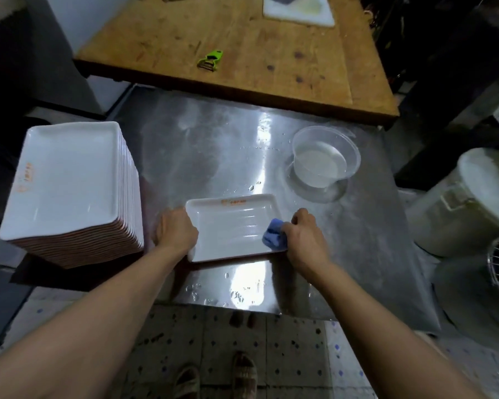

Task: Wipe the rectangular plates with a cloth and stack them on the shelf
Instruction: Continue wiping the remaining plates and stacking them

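You're mid-wipe: your right hand [306,237] pinches the cloth [273,236] in the plate [228,226] at frame centre, your left hand [177,233] curled over its edge. Next, sweep leftward.

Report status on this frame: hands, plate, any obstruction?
Left hand holds the plate at its left edge. Right hand grips the blue cloth, wiping the plate's right end. Plate stack at left, water bowl beyond; nothing obstructing.

Dim overall; overhead light gives glare streaks on steel table [219,145] at center & bottom center. Corners dark, edges warped w/ wide-angle bend, slightly soft.
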